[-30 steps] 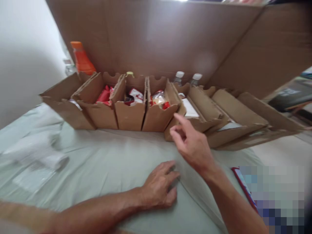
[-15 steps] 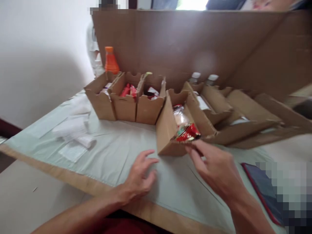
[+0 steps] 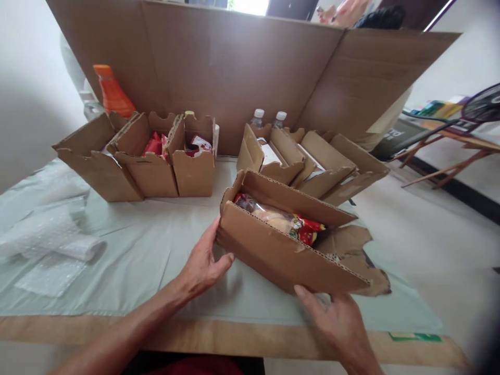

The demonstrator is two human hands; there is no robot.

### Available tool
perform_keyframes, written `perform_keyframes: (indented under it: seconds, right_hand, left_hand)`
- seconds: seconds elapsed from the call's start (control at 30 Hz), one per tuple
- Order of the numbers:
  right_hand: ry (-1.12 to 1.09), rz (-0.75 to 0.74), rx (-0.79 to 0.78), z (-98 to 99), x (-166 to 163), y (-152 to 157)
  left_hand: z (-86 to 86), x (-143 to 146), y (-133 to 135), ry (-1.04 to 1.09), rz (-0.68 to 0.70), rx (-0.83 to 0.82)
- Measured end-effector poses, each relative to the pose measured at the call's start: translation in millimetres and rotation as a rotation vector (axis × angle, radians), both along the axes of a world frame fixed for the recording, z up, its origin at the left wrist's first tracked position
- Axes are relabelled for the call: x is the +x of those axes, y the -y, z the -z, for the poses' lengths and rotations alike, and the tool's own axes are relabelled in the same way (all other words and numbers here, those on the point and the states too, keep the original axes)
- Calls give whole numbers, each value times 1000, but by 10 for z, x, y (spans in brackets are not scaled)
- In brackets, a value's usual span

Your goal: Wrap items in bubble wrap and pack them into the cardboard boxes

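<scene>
An open cardboard box (image 3: 281, 252) lies in front of me on the table, tilted a little, with a clear bag of food and a red packet (image 3: 308, 229) inside. My left hand (image 3: 203, 260) grips its left end, thumb under the near wall. My right hand (image 3: 336, 320) holds its near right edge from below, fingers curled against the cardboard. The box's torn flap (image 3: 351, 250) hangs open at the right.
Three open boxes (image 3: 136, 161) with red packets stand at the back left, an orange bottle (image 3: 111, 94) behind them. More boxes (image 3: 312, 161) and two capped bottles (image 3: 267, 117) sit at the back right before a tall cardboard screen (image 3: 234, 67). Bubble wrap (image 3: 50, 239) lies left.
The box of packets has been pulled out of the row toward me and turned lengthwise. My left hand left the table and took its left end; my right hand shifted under its near edge.
</scene>
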State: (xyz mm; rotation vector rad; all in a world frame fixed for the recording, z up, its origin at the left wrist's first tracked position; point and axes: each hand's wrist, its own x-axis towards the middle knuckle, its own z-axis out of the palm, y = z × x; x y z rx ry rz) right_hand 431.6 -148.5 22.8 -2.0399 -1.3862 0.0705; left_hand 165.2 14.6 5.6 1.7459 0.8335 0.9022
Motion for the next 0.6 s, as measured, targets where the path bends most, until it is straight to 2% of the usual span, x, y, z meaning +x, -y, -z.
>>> perform_keyframes:
  seconds: [0.07,0.17,0.3,0.43,0.6]
  right_hand:
    - [-57,-37,26,-62,-84,-256]
    - [-117,-168,-25,-178,-124,-683]
    - [-195,-304,-60,-215,-194,-1244]
    - [-272,-326,-17,8,-288,-1498]
    - [-169,-296,20,375,-257,-1413]
  left_hand:
    - [86,4,55,39,-86,-23]
    - [150,-184,89,93,-251,-31]
    - [131,-484,-97,93,-358,-23]
    - [233,-595,-297,19,-421,-18]
    - [347,-611,-322,-124,-537,78]
